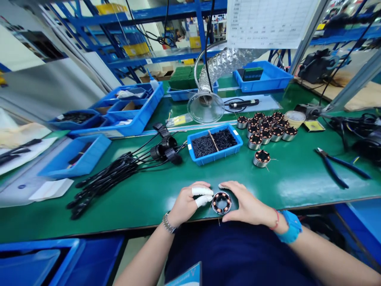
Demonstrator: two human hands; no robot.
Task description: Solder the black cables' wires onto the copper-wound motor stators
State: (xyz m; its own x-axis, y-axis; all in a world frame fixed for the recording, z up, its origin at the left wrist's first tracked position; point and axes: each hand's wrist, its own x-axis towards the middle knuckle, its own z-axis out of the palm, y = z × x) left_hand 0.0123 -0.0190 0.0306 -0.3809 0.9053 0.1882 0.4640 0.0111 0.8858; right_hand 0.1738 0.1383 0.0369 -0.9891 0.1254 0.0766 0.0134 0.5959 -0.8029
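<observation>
A motor stator (221, 203), a metal ring with copper windings and black inner parts, is at the front edge of the green bench, with thin wire ends sticking out. My left hand (190, 200), with white covers on two fingers, has its fingertips closed at the stator's left rim. On the other side my right hand (248, 204) curves round it, thumb and fingers spread apart, with a gap to the ring. One more stator (262, 158) stands alone farther back, in front of a group of several stators (266, 129).
A blue tray (216, 159) of short black tubes sits mid-bench. Left of it lie black cables (119, 171) with connectors. Blue-handled cutters (336, 167) rest at right. Behind stands a fume hood (206, 108) on a foil duct; blue bins (143, 119) are at back left.
</observation>
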